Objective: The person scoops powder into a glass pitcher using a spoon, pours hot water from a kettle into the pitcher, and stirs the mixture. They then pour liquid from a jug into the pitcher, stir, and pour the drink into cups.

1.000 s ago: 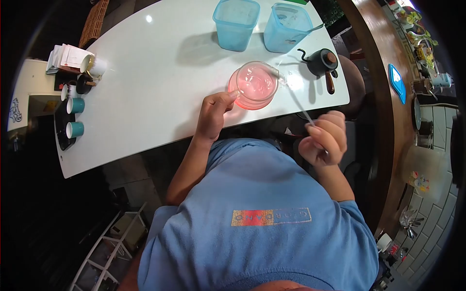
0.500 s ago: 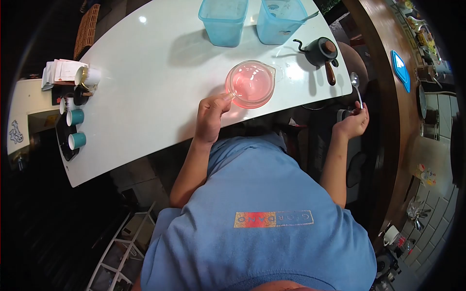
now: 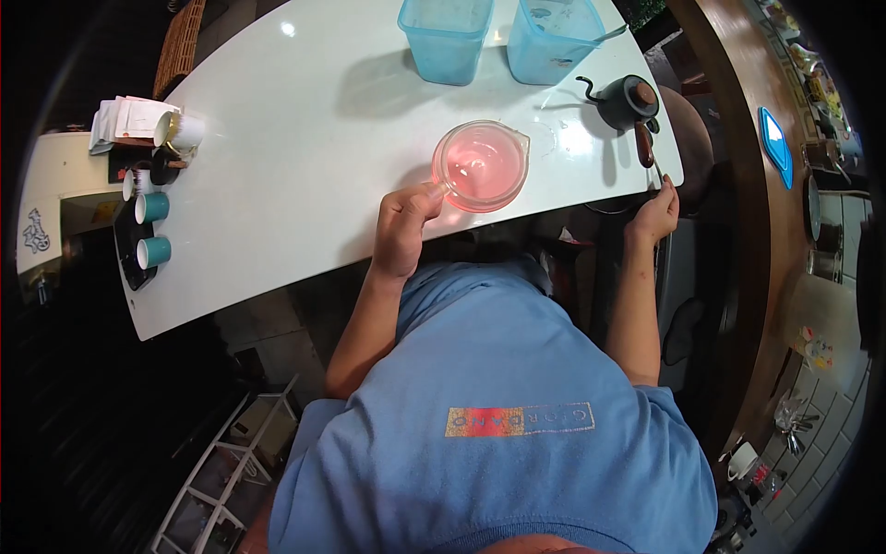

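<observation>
Left hand gripping the glass jug, right hand holding a thin utensil well clear of it

With my left hand I am gripping the glass jug by its handle, the thumb pressing along the top and the fingers curling underneath. The jug is sitting close to the near edge of the white table, its spout facing away to my right. I cannot tell whether its base is touching the tabletop or hanging just above it. The pink liquid inside is catching the light, and nothing is dipping into it.

My right hand is reaching out well to the right of the jug, beside the table's edge. There I am pinching a thin utensil between my fingertips; its far end is hiding near the wooden handle of the dark kettle, so I cannot make out its shape. With that hand so far off, only my left hand is steadying the jug, and its mouth is lying uncovered.

The kettle is standing to the right of the jug, pointing its curved spout back towards the jug's side of the table. Beyond the jug, farther from me, two blue containers are standing side by side, the left one apart from the right one, and a handle is sticking out over the right one's rim. Between the jug and the kettle, some wet marks are shining on the tabletop.
</observation>
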`<action>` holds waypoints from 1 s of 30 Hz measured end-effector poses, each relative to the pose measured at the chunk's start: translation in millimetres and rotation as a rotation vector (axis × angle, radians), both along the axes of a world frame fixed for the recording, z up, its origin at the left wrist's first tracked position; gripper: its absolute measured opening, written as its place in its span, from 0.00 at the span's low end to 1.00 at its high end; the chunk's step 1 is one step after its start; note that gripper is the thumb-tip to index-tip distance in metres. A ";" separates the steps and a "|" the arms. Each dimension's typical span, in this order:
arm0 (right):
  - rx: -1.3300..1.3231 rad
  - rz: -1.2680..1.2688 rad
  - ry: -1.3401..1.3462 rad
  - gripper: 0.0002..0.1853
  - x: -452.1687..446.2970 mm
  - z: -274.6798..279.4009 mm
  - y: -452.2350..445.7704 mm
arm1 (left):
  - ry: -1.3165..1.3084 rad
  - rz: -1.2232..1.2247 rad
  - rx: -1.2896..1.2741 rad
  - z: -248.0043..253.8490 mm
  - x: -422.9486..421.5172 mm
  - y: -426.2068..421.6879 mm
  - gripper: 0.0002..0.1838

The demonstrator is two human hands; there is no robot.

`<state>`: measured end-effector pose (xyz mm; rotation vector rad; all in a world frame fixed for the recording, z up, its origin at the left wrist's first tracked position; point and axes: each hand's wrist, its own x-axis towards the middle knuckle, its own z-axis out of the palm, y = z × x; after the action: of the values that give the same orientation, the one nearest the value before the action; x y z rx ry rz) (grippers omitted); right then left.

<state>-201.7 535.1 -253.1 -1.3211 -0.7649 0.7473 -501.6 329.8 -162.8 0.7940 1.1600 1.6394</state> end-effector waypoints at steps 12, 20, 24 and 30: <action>-0.169 0.014 -0.468 0.26 14.8 1.4 4.0 | -0.001 0.002 0.003 3.7 -0.6 -5.3 0.20; -0.384 0.117 -0.881 0.31 19.3 14.7 3.9 | -0.025 -0.008 0.010 0.1 -0.2 -3.9 0.20; -0.393 0.114 -0.909 0.33 19.8 17.7 0.6 | -0.052 0.006 -0.001 -12.1 -2.3 -2.9 0.21; -0.029 -0.017 -0.590 0.23 -8.4 15.7 -31.4 | -0.079 0.050 -0.014 -26.2 -3.7 -0.2 0.21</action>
<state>-210.1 503.7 -237.4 -1.5938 -1.2085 0.3475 -505.3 329.6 -189.1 0.6907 1.1425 1.6872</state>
